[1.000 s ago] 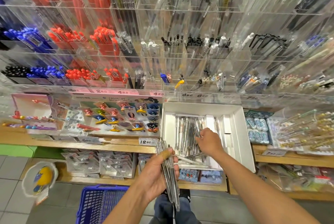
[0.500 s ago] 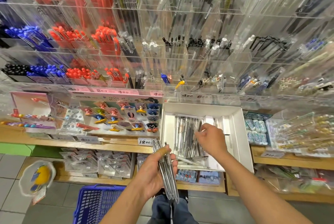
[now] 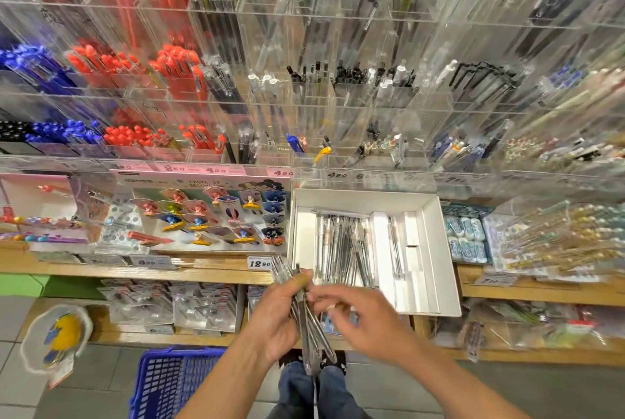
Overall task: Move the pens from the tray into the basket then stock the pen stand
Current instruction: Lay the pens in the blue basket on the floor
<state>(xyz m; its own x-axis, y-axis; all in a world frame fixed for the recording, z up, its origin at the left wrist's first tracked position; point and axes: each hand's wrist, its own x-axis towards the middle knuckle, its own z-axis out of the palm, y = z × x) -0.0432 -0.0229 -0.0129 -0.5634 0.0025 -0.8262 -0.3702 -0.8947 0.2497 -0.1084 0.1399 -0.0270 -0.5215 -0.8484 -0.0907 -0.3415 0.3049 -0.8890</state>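
Just below the white tray (image 3: 436, 249), the left hand (image 3: 277, 317) grips a pen bundle (image 3: 313, 334), which the right hand's (image 3: 368, 320) fingertips pinch.

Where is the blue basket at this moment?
In the head view the blue basket stands on the floor at the lower left, below the wooden shelf and just left of the left hand, which holds a bundle of pens.

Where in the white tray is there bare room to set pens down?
The white tray is bare along its left wall and in the right-hand slot beside the white divider. The middle is crowded with pens.
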